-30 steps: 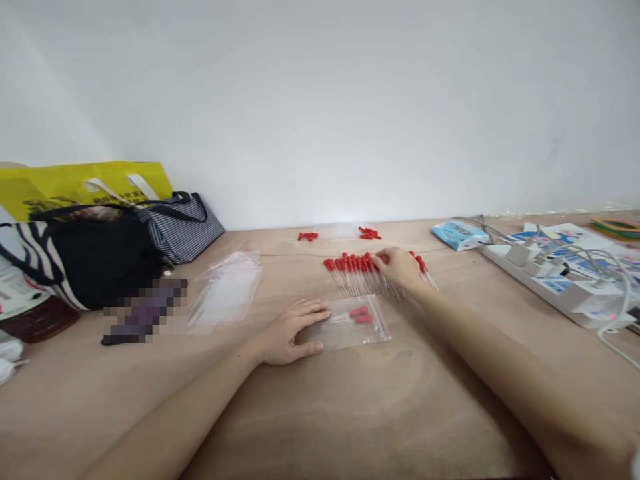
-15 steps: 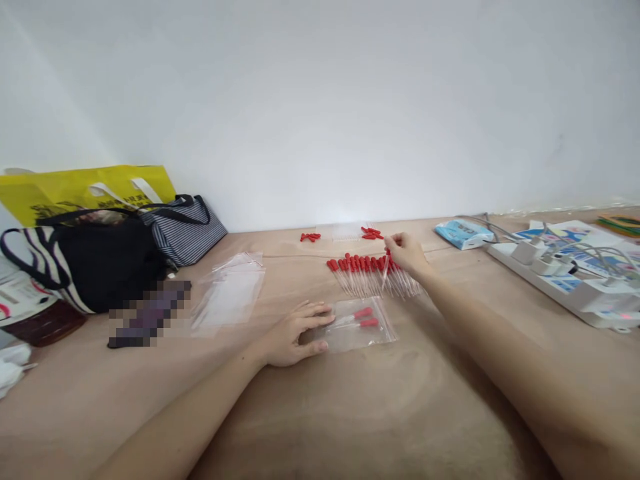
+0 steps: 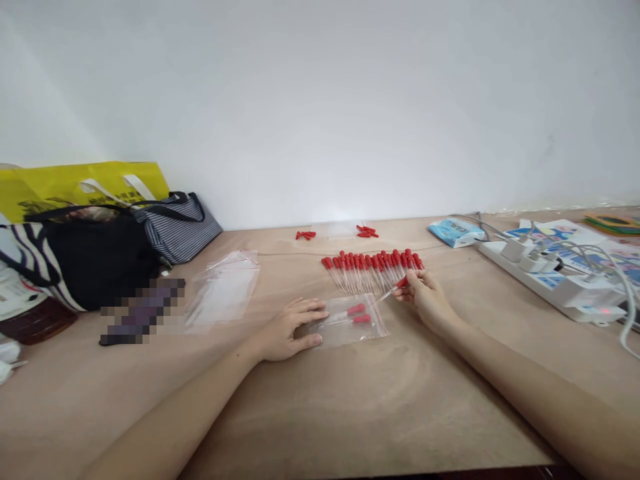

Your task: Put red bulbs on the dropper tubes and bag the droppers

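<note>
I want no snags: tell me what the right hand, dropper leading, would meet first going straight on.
Most likely the clear bag under the left hand, at its right edge; the dropper in the right hand points toward it. The tip's height is unclear, so it might pass above.

A single camera, worn on the person's head, is looking forward and down over the table [image 3: 320, 413]. It is viewing from above the near side, and the forearms [image 3: 185, 400] are stretching in from the near left and near right. It is facing a pale wall [image 3: 320, 113], which is filling the upper part of the view. The left hand [image 3: 295, 331] and right hand [image 3: 425, 300] are showing at middle range, while the wide frame is reaching from a black bag [image 3: 107, 260] on the left to a power strip [image 3: 550, 285] on the right.
</note>
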The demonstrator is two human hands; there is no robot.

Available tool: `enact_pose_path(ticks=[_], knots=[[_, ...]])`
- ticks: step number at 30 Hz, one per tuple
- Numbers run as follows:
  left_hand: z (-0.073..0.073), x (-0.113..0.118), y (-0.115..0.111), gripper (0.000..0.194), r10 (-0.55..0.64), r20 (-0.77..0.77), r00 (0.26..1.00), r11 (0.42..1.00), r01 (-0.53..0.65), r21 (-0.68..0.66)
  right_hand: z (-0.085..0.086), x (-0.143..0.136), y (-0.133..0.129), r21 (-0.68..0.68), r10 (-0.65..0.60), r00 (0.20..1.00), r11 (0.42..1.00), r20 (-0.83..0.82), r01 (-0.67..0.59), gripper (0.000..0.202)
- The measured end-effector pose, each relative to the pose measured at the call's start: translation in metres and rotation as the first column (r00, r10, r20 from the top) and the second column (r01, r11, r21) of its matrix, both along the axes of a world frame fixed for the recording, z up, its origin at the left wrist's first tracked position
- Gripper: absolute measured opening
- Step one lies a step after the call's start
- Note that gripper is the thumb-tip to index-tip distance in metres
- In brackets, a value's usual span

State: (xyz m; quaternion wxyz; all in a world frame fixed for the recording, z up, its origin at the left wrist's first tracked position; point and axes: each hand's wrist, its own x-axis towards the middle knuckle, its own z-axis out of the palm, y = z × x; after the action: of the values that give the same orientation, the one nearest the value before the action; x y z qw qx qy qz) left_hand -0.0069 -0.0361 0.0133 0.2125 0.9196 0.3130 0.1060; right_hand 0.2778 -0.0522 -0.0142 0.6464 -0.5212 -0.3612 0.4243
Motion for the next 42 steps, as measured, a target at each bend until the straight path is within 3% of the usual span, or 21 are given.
enact_pose_path(ticks=[4,13,22,24,26,27,29,31,33,35,39,42], knots=[[0.0,0.0,0.0,0.042,-0.005,-0.011,1.0,1.0,0.005,0.002,-0.002,-0.008,-0.008,-0.03,0.167,0.986,0.985,-0.009,-0.167,0.032],[0.0,0.0,0.0,0.045,-0.004,-0.017,1.0,1.0,0.004,0.028,0.0,-0.021,-0.016,-0.148,0.475,0.833,0.88,0.284,-0.452,0.031],[-0.002,0.0,0.001,0.044,-0.02,-0.026,0.999,0.999,0.02,0.032,0.001,-0.02,-0.012,-0.174,0.573,0.702,0.812,0.424,-0.558,0.025],[-0.002,0.0,0.001,0.045,-0.017,-0.034,0.999,0.999,0.018,0.028,0.002,-0.011,-0.005,-0.154,0.502,0.719,0.856,0.481,-0.494,0.025],[-0.001,-0.001,0.001,0.046,-0.013,-0.037,0.999,1.0,0.014,0.024,0.005,0.001,0.008,-0.116,0.337,0.723,0.934,0.603,-0.338,0.023],[-0.001,-0.001,0.001,0.046,-0.013,-0.036,0.999,1.0,0.014,0.023,0.007,0.007,0.016,-0.097,0.24,0.684,0.966,0.689,-0.241,0.021],[-0.001,-0.001,0.0,0.045,-0.014,-0.033,0.999,1.0,0.014,0.02,0.013,0.017,0.036,-0.084,0.082,0.523,0.996,0.849,-0.021,0.021],[-0.001,-0.001,0.0,0.046,-0.012,-0.033,0.999,1.0,0.013,0.014,0.018,0.022,0.056,-0.075,0.019,0.342,0.985,0.939,0.152,0.024],[-0.001,-0.001,0.0,0.046,-0.014,-0.031,0.999,1.0,0.014,0.007,0.021,0.021,0.074,-0.067,0.013,0.21,0.966,0.978,0.25,0.03],[-0.001,-0.001,0.0,0.046,-0.015,-0.025,1.0,1.0,0.015,-0.001,0.022,0.016,0.086,-0.081,0.039,0.145,0.95,0.989,0.301,0.032],[-0.001,-0.001,-0.001,0.045,-0.011,-0.003,1.0,1.0,0.011,-0.009,0.021,0.011,0.097,-0.127,0.079,0.156,0.936,0.985,0.328,0.029],[-0.001,-0.001,-0.001,0.045,-0.016,-0.001,1.0,1.0,0.016,-0.007,0.027,0.017,0.097,-0.121,0.037,0.262,0.942,0.964,0.313,0.026]])
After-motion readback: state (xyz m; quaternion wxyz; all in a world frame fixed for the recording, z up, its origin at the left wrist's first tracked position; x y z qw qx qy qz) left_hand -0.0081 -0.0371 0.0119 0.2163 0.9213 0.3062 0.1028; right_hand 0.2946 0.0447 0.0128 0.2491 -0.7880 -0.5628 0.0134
